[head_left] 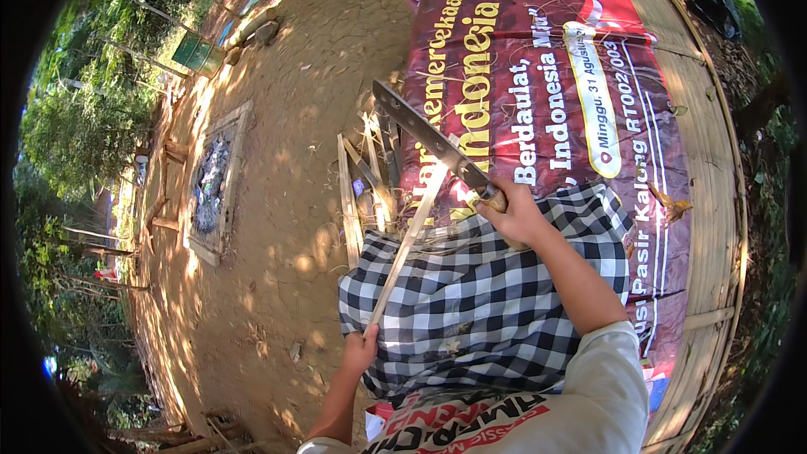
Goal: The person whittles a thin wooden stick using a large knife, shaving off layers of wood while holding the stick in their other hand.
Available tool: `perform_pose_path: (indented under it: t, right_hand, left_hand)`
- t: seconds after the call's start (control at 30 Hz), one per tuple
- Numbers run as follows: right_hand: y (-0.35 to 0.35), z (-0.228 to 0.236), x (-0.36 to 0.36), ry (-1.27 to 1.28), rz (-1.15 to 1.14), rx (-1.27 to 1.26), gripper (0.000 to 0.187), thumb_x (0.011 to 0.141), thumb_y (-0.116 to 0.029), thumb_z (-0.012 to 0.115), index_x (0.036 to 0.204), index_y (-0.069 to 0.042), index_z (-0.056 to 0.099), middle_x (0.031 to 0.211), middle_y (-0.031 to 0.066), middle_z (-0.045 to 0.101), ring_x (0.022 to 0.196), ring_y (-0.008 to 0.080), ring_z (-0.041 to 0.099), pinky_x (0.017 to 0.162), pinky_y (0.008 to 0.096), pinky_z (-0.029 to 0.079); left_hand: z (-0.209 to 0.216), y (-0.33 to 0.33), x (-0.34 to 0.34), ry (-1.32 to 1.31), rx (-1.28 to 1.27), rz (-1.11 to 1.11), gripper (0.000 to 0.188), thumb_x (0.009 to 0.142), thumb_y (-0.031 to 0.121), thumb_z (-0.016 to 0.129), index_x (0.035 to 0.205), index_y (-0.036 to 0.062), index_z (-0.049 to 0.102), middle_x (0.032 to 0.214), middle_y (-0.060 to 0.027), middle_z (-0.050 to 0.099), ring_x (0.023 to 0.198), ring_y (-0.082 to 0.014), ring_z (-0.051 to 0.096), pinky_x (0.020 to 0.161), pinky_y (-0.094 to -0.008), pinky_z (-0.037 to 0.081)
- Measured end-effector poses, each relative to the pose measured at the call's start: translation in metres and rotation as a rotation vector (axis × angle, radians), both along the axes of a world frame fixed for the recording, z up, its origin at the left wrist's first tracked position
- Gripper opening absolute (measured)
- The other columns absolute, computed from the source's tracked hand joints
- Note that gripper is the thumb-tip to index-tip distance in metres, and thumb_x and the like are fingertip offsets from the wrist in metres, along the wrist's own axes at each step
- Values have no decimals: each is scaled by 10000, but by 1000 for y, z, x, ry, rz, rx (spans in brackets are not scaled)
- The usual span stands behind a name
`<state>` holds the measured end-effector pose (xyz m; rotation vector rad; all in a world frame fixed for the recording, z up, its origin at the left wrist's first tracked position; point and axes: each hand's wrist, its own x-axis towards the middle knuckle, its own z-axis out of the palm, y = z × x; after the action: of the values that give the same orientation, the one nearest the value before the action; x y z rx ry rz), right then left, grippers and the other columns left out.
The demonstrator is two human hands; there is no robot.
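Note:
My right hand (515, 215) is closed around the wooden handle of a machete (424, 131). Its long blade slants up and to the left, over the banner. In my left hand (361, 346) is the lower end of a long, pale bamboo strip (403, 254), gripped near my left knee. The strip runs up and to the right across my lap, and its far end meets or passes the blade near the handle; I cannot tell if the two touch. A black-and-white checked cloth (471, 303) covers my legs beneath both hands.
A dark red printed banner (622, 202) covers much of a bamboo platform (702, 160), with thin shavings on it. Several split bamboo pieces (347, 202) stand beyond my knees. On the dirt ground (286, 118) are a framed ash pit (213, 176) and a green container (198, 54).

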<state>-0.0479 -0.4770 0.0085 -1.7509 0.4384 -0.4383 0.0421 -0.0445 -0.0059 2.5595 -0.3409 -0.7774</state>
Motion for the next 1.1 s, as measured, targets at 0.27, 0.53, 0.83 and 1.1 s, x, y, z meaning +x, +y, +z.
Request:
perform_pose_path:
  t: [0.27, 0.53, 0.83, 1.1]
  right_hand:
    - [13, 14, -6, 38, 137, 579, 134, 864, -47, 652, 954, 12, 572, 663, 50, 575, 524, 132, 559, 493, 285, 459]
    - [18, 15, -9, 210, 240, 521, 134, 819, 22, 667, 909, 8, 568, 668, 56, 584, 529, 140, 578, 486, 299, 476]
    - [23, -1, -9, 239, 88, 552, 144, 781, 62, 633, 873, 4, 538, 633, 71, 568, 500, 163, 569, 475, 297, 464]
    - [15, 6, -8, 219, 90, 612, 193, 742, 37, 650, 896, 14, 536, 649, 82, 568, 494, 175, 570, 478, 318, 478]
  left_hand:
    - [-14, 10, 8, -104, 128, -74, 667, 889, 521, 556, 661, -103, 616, 623, -315, 567, 669, -471, 632, 601, -494, 488]
    - [6, 0, 11, 56, 4, -67, 654, 918, 491, 544, 577, -64, 597, 498, -198, 546, 511, -317, 610, 519, -410, 469]
    - [-3, 17, 28, 298, -96, -115, 670, 948, 497, 509, 505, -4, 564, 453, -55, 525, 437, -151, 514, 473, -327, 427]
    - [-1, 10, 30, 358, -137, -72, 676, 949, 504, 507, 503, -2, 540, 463, -41, 517, 447, -138, 493, 485, -316, 417]
